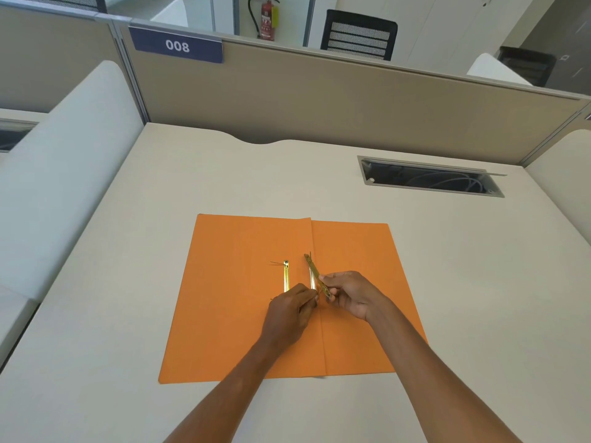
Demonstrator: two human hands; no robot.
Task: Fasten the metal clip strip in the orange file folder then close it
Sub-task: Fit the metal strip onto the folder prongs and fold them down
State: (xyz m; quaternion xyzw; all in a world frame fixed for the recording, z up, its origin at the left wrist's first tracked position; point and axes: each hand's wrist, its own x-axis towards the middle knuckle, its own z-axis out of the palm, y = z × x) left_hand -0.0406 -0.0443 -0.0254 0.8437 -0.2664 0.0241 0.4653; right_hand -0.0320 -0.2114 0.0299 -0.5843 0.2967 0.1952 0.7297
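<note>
head: right hand (350,295) pinches strip (316,274) (tilted)

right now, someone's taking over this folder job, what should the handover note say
Left hand: pinching the near end of the prongs at the fold.
Right hand: holds the loose clip strip, tilted up off the folder.
Folder: open flat on the desk; a second metal bar lies on its left leaf.
Done: nothing fastened.
Left: seat the strip on the prongs, fasten it, close the folder.
</note>
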